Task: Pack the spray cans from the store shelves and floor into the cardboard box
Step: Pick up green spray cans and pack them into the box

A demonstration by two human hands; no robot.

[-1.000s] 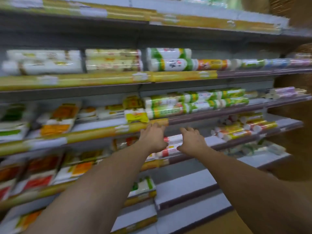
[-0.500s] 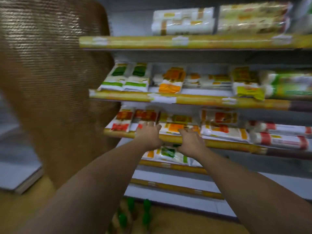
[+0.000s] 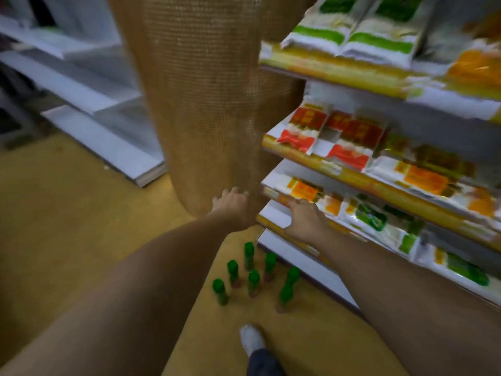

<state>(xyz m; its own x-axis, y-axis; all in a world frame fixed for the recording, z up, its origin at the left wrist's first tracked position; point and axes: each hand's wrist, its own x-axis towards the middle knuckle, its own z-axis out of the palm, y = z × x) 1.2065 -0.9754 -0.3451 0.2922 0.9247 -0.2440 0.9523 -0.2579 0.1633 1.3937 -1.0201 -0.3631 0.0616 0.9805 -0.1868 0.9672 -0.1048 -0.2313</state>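
Several spray cans with green caps (image 3: 254, 276) stand upright on the tan floor, close to the foot of the store shelves (image 3: 298, 256). My left hand (image 3: 233, 203) is stretched out above and beyond them, fingers relaxed, in front of a brown woven column. My right hand (image 3: 305, 217) hovers beside it at the corner of a low shelf, fingers loosely extended. Both hands hold nothing. No cardboard box is in view.
A wide brown woven column (image 3: 206, 90) stands at the end of the shelves, which carry packaged goods (image 3: 336, 137). White shelf boards (image 3: 103, 137) lie along the left. My white shoe (image 3: 252, 340) is on the floor below the cans.
My view has swung left and down, from shelves of rolls and packets to the shelf end and the floor. The green-capped cans have come into full view. Both hands stay outstretched and hold nothing.
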